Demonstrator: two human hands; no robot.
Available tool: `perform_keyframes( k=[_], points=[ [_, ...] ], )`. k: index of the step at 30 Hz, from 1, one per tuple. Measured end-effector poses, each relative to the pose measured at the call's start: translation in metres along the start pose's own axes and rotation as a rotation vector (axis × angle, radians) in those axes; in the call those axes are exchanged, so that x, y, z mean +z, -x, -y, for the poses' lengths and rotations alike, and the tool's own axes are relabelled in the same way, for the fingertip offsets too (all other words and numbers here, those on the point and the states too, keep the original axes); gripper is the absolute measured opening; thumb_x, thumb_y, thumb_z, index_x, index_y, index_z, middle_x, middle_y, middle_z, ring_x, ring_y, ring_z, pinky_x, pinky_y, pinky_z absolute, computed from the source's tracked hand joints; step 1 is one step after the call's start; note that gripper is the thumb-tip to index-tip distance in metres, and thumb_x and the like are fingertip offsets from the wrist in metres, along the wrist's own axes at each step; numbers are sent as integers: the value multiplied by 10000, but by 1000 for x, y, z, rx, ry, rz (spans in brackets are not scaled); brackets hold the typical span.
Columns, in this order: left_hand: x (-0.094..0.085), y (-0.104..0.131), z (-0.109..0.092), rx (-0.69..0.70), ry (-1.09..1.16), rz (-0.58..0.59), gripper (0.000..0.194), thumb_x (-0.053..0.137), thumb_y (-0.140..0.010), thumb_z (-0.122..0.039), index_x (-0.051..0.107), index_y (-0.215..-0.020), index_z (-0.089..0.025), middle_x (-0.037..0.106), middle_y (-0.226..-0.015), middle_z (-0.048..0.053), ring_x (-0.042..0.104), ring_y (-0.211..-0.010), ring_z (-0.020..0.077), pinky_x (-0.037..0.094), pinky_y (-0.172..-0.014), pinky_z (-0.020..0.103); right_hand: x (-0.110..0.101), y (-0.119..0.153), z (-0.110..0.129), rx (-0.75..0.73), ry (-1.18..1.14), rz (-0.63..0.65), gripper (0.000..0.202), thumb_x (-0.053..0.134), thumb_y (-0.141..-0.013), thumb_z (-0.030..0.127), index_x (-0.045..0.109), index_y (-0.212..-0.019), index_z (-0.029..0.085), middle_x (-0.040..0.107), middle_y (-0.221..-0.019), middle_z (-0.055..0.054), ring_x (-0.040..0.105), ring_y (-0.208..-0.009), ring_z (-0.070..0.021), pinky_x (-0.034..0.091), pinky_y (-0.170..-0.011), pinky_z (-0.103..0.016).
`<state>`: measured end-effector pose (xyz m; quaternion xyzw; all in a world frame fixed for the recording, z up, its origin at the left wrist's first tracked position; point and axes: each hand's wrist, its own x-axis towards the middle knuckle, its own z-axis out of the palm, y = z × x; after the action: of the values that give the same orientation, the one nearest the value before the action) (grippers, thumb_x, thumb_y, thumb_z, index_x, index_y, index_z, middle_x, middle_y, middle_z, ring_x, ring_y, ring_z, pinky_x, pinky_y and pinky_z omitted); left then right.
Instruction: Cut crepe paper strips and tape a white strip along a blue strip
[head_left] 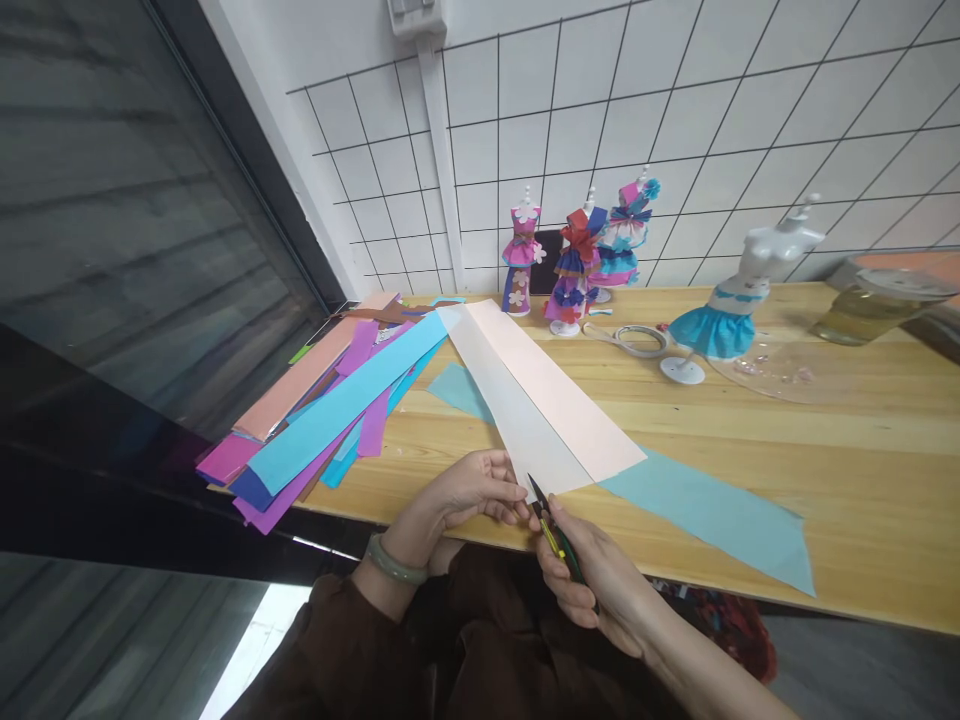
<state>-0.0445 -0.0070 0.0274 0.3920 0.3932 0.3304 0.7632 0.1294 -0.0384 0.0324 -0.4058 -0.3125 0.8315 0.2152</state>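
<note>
My left hand [480, 488] pinches the near corner of a white paper strip [517, 410] close to the table's front edge. In my right hand [589, 565] is a pair of small thread snips [551, 528] with dark blades and a yellow part, their tips at that same corner. Whether the blades have cut into the paper I cannot tell. A pale pink strip [559, 395] lies along the white one's right side. Beneath both runs a light teal strip [712, 510], showing out to the right and a little at the left.
Stacked coloured strips [349, 400] lie at the left by the dark window frame. Small dressed mannequins [574, 260] stand at the back wall. Further right are a roll of tape [641, 340], a white mannequin in a blue skirt [716, 320] and a cup of yellowish liquid [862, 312].
</note>
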Motion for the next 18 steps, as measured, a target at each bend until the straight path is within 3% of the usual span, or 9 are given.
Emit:
perform_keyframes(
  k=[18],
  points=[
    [1,1,-1,15,-13,-21,335,726,-575,-279,576,-830,-124,609,-661,32,572,-543,91,411,-502,177,4,-2,5,-32,69,-28,367,468,-737,558,441,-781,195,340,-465,98,192,-287,-5,186,-254,-126]
  ],
)
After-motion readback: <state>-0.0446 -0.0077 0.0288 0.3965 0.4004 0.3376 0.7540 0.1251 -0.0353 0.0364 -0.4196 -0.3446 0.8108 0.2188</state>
